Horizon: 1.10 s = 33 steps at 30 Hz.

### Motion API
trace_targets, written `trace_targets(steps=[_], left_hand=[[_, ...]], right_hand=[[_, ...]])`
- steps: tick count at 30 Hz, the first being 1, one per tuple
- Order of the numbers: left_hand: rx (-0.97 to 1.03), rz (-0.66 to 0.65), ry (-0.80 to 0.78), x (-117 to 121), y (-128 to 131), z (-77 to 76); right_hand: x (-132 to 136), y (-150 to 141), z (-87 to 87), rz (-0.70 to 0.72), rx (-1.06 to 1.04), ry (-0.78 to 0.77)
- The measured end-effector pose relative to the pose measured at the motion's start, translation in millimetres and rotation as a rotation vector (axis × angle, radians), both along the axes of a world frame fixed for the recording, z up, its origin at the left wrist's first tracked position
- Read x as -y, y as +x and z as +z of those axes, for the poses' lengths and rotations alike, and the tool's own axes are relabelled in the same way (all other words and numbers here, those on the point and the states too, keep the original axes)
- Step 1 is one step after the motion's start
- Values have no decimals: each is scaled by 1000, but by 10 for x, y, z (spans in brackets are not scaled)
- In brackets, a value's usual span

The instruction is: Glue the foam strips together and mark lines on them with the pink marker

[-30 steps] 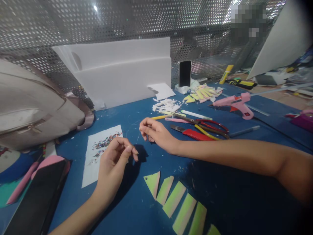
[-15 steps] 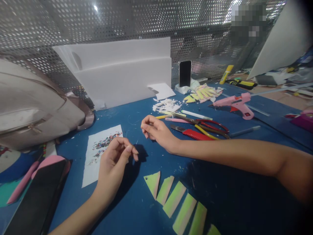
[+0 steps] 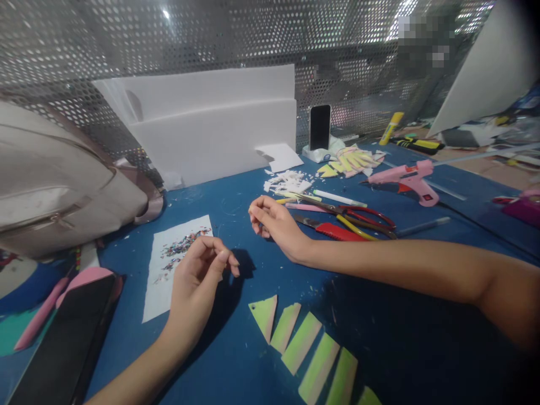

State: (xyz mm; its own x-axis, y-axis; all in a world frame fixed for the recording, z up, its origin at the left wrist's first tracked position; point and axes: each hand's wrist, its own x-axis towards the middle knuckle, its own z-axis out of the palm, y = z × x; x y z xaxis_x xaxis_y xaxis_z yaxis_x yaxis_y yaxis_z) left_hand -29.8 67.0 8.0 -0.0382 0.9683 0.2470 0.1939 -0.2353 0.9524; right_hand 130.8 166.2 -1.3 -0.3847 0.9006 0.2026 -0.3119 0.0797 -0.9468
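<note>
My left hand [image 3: 198, 278] hovers over the blue table [image 3: 236, 360] with thumb and fingertips pinched together; what they hold is too small to make out. Just left of it lies a white paper sheet [image 3: 162, 281] with a scatter of coloured glitter [image 3: 182, 246]. My right hand [image 3: 274, 222] rests on the table farther back, fingers curled loosely, next to a red utility knife [image 3: 333, 229] and red-handled scissors [image 3: 358, 216]. A row of several green-yellow paper strips [image 3: 304, 343] lies near the front edge.
A pink glue gun [image 3: 405, 179], pens [image 3: 337, 198] and white paper scraps [image 3: 287, 181] lie behind my right hand. White foam boards [image 3: 211, 124] and a phone [image 3: 319, 126] stand against the perforated wall. A beige bag [image 3: 59, 180] and a dark tablet [image 3: 63, 343] are at left.
My right hand has slid a little to the right and back, toward the scissors and knife. My left hand has stayed in its pinch.
</note>
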Motion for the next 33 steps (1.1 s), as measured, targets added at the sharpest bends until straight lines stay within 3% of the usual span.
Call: trace_targets(steps=[10, 16, 18, 33], left_hand=[[-6, 8, 0, 0, 1, -3], [-8, -8, -7, -14, 9, 7], [-12, -13, -13, -31, 11, 3], [-44, -30, -45, -55, 26, 3]], right_hand=[[17, 17, 9, 17, 13, 59], [161, 69, 133, 134, 184, 426], [180, 76, 139, 186, 207, 486], [182, 67, 128, 213, 152, 455]])
